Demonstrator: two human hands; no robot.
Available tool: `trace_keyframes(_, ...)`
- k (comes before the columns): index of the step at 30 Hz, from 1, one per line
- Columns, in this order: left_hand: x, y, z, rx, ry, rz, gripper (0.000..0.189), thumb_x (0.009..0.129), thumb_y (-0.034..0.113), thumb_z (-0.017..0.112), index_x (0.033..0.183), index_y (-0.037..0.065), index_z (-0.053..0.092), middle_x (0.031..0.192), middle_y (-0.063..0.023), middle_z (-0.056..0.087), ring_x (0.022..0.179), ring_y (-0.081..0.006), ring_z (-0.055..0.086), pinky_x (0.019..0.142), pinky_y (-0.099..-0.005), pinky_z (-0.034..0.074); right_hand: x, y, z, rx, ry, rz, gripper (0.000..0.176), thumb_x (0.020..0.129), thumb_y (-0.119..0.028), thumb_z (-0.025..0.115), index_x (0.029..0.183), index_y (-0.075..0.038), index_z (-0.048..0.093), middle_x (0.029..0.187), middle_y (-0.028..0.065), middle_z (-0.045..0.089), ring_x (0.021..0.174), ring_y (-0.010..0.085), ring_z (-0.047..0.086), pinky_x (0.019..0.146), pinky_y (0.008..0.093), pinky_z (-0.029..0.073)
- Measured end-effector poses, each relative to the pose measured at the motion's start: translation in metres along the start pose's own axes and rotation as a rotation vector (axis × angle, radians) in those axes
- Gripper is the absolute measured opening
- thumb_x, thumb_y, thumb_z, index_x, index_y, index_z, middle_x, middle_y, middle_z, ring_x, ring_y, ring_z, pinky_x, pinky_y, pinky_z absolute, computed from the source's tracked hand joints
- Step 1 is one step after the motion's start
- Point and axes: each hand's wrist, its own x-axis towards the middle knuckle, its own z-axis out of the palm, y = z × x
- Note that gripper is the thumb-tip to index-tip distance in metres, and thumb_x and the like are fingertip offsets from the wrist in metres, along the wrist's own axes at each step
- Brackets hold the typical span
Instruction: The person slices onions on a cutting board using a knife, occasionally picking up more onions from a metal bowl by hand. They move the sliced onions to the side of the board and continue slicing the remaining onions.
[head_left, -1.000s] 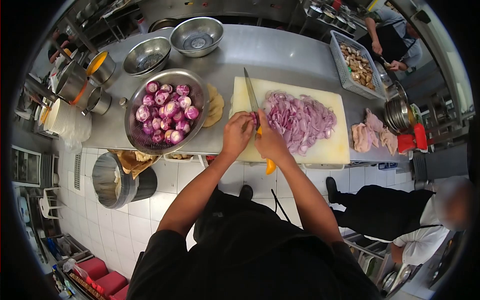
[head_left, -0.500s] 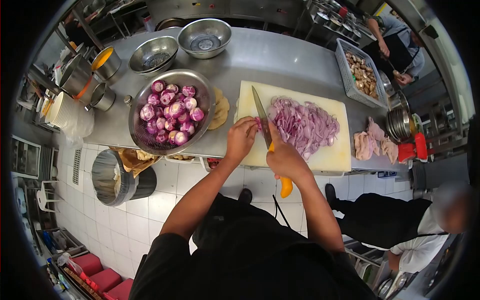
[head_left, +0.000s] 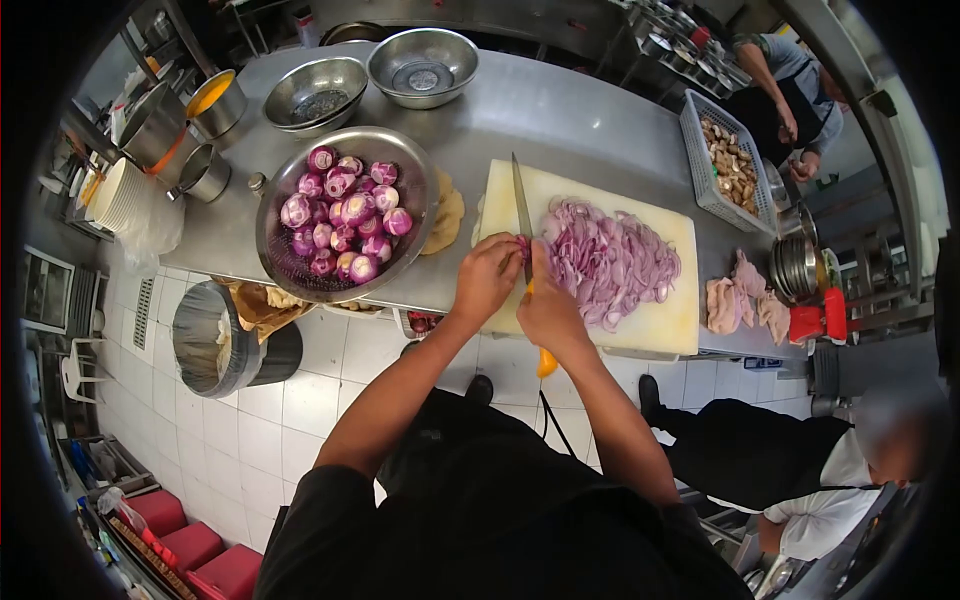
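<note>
My right hand [head_left: 550, 308] is wrapped around the yellow handle of a long knife [head_left: 522, 200], its blade pointing away from me over the left part of the white cutting board [head_left: 640, 338]. Against the blade's left side, my left hand [head_left: 489, 275] pinches a small piece of red onion [head_left: 522, 246], mostly hidden by the fingers. A wide heap of sliced red onion [head_left: 615, 265] lies on the board to the right of the knife. Left of the board, a perforated steel bowl [head_left: 418, 240] holds several whole peeled red onions [head_left: 340, 212].
Two steel bowls [head_left: 425, 98] sit at the back of the counter. A grey basket of mushrooms [head_left: 708, 185] and raw meat pieces [head_left: 735, 298] lie right of the board. A lined bin [head_left: 205, 345] stands front left. Co-workers [head_left: 770, 440] are at the right and far right.
The knife has turned more upright in view, its handle swinging left. My right hand has shifted slightly left and down, while my left hand stays at the onion piece.
</note>
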Motion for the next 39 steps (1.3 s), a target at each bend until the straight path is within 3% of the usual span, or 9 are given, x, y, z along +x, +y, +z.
trace_keyframes(3,0.0,-0.003,0.0,0.017,0.007,0.008,0.015,0.09,0.004,0.072,0.102,-0.003,0.075,0.109,-0.0151,0.074,0.095,-0.0316,0.073,0.086,-0.0361,0.057,0.024,0.002,0.0,0.065,-0.121,0.093,0.085,0.09,-0.005,0.049,0.166,-0.011,0.013,0.098,0.0286,0.071,0.062,0.036,0.071,0.066,0.0452,0.059)
trace_keyframes(8,-0.002,-0.003,0.001,-0.015,0.021,0.023,0.013,0.088,0.002,0.072,0.099,-0.004,0.074,0.104,-0.0157,0.074,0.092,-0.0347,0.072,0.084,-0.0394,0.057,0.021,-0.037,-0.078,0.23,-0.41,0.334,0.085,0.088,-0.005,0.048,0.166,-0.011,0.014,0.098,0.0287,0.071,0.059,0.0333,0.07,0.064,0.0439,0.06)
trace_keyframes(17,-0.002,0.0,0.0,0.023,0.003,0.016,0.014,0.089,0.004,0.073,0.101,-0.004,0.075,0.108,-0.016,0.074,0.095,-0.0338,0.073,0.086,-0.0378,0.057,-0.002,-0.069,-0.103,0.256,-0.468,0.43,0.084,0.087,-0.004,0.044,0.166,-0.01,0.016,0.094,0.027,0.07,0.054,0.0306,0.068,0.058,0.0418,0.059)
trace_keyframes(23,-0.003,-0.002,0.001,0.043,0.01,0.021,0.015,0.089,0.004,0.072,0.102,-0.004,0.075,0.11,-0.0161,0.074,0.094,-0.033,0.073,0.085,-0.0371,0.057,-0.005,-0.063,-0.092,0.237,-0.421,0.367,0.083,0.088,-0.005,0.044,0.166,-0.01,0.016,0.089,0.0271,0.07,0.052,0.0297,0.067,0.056,0.041,0.059)
trace_keyframes(26,-0.001,-0.001,0.002,0.021,0.007,0.039,0.014,0.089,0.003,0.072,0.101,-0.004,0.075,0.107,-0.0161,0.074,0.093,-0.0337,0.072,0.085,-0.0378,0.057,-0.002,-0.053,-0.073,0.261,-0.378,0.361,0.083,0.088,-0.005,0.047,0.165,-0.01,0.016,0.092,0.0294,0.071,0.063,0.0364,0.071,0.065,0.0456,0.059)
trace_keyframes(29,0.002,0.001,0.001,0.011,0.008,0.032,0.012,0.089,0.003,0.071,0.099,-0.004,0.075,0.105,-0.0161,0.074,0.093,-0.035,0.071,0.084,-0.0396,0.057,0.008,-0.011,-0.003,0.074,-0.056,0.071,0.084,0.089,-0.007,0.051,0.165,-0.009,0.015,0.098,0.0316,0.071,0.079,0.0451,0.071,0.078,0.0513,0.057)
trace_keyframes(32,0.0,0.002,0.001,0.022,-0.001,0.026,0.012,0.089,0.002,0.071,0.099,-0.003,0.075,0.105,-0.0162,0.073,0.092,-0.0351,0.071,0.084,-0.0397,0.057,0.016,-0.012,-0.004,0.118,-0.082,0.121,0.086,0.089,-0.009,0.055,0.165,-0.013,0.015,0.104,0.0334,0.07,0.097,0.0494,0.068,0.09,0.0547,0.052)
trace_keyframes(35,0.001,-0.001,0.003,0.013,-0.016,0.036,0.012,0.088,0.002,0.071,0.099,-0.003,0.075,0.104,-0.0162,0.073,0.092,-0.0348,0.071,0.084,-0.0397,0.057,0.017,-0.018,-0.035,0.135,-0.258,0.27,0.087,0.09,-0.011,0.057,0.166,-0.019,0.015,0.108,0.034,0.069,0.102,0.0491,0.067,0.093,0.0544,0.051)
trace_keyframes(39,0.007,-0.002,-0.002,0.062,-0.079,0.002,0.015,0.087,0.001,0.071,0.101,-0.002,0.075,0.109,-0.0153,0.074,0.094,-0.0324,0.073,0.085,-0.038,0.058,0.011,0.011,-0.029,0.035,-0.188,0.205,0.087,0.091,-0.011,0.058,0.166,-0.023,0.015,0.109,0.0334,0.069,0.105,0.0494,0.066,0.096,0.054,0.05)
